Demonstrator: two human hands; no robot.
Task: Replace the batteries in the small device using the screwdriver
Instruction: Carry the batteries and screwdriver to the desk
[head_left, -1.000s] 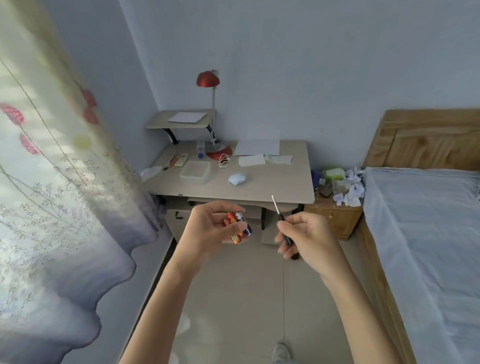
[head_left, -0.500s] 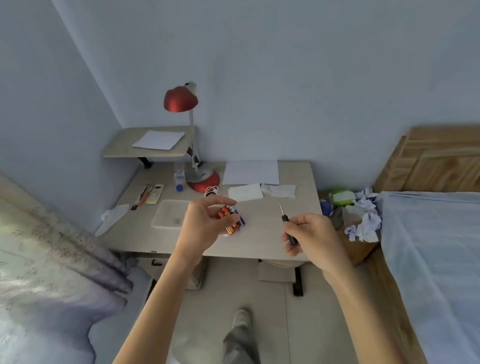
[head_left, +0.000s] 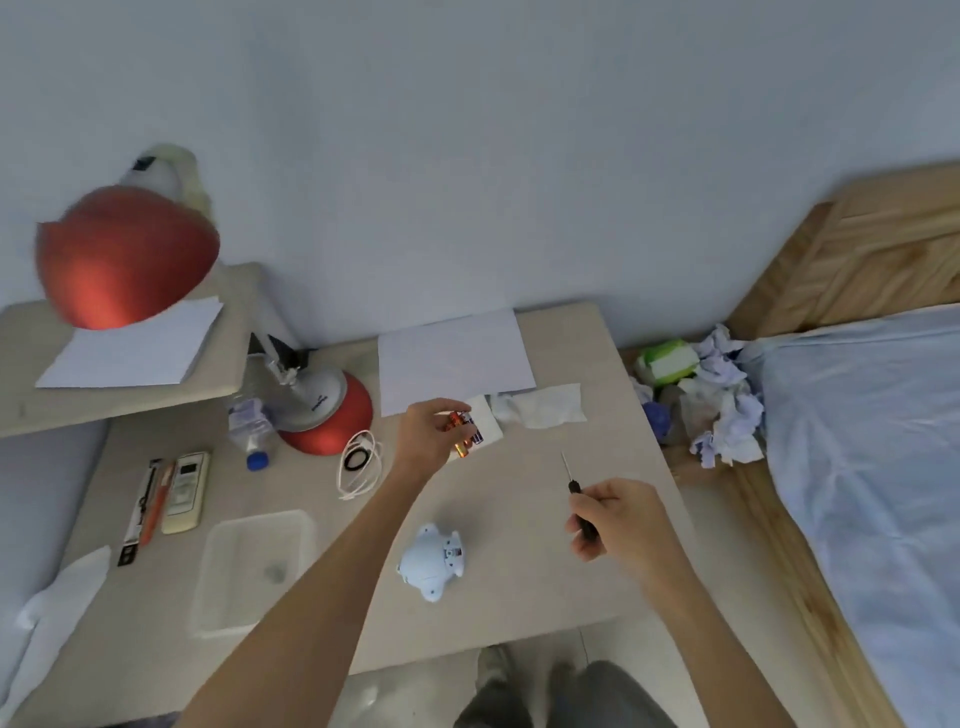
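Note:
My left hand (head_left: 431, 431) grips a few small batteries (head_left: 464, 434), orange and dark, above the back middle of the desk (head_left: 519, 519). In my right hand (head_left: 618, 517) is a thin screwdriver (head_left: 574, 488) with a black handle, its metal tip pointing up and away. The small device (head_left: 431, 564), a pale blue rounded toy, lies on the desk nearer its front edge, between and below both hands. Neither hand touches it.
A red desk lamp (head_left: 124, 260) hangs at the left, its base (head_left: 332, 410) behind. A clear plastic tray (head_left: 249, 566), remote control (head_left: 184, 491), pens, small bottle (head_left: 252, 431), coiled cable (head_left: 358, 462), paper sheets (head_left: 452, 358) and tissues (head_left: 540, 408) lie on the desk. The bed (head_left: 872, 467) is at right.
I have stepped up to the desk, so it fills the view. Both hands now hover over the desktop, and the blue device has come into sight below them.

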